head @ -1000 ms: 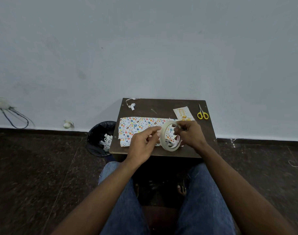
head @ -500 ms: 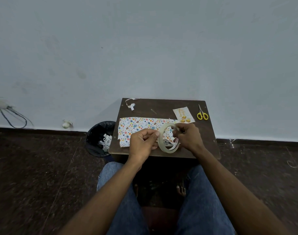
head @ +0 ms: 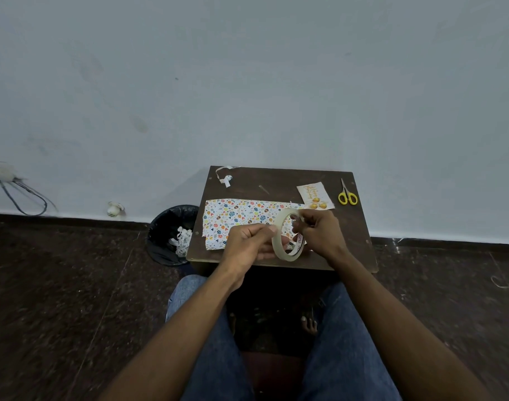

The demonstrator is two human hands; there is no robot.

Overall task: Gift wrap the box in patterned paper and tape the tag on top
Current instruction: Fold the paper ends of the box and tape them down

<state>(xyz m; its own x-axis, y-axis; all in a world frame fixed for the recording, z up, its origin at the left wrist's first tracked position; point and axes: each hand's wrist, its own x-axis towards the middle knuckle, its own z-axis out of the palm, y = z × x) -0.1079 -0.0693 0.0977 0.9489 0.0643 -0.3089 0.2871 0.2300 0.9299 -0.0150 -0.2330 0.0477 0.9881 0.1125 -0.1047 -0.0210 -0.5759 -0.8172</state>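
Observation:
A roll of pale tape (head: 278,244) stands on edge above the front of the small dark table (head: 279,180). My left hand (head: 249,246) pinches its left rim. My right hand (head: 319,234) grips its right side, fingers curled at the top edge. Under both hands lies the patterned wrapping paper (head: 233,217), flat on the table, partly hidden. The cream gift tag (head: 315,195) with yellow dots rests at the back right. I cannot make out a box.
Yellow-handled scissors (head: 347,195) lie at the table's right back corner. Paper scraps (head: 225,179) sit at the back left. A black bin (head: 169,235) with paper offcuts stands on the floor left of the table. My knees are under the front edge.
The tape roll and both hands shifted slightly toward me and lower. My left fingers closed from a reach onto the roll's rim.

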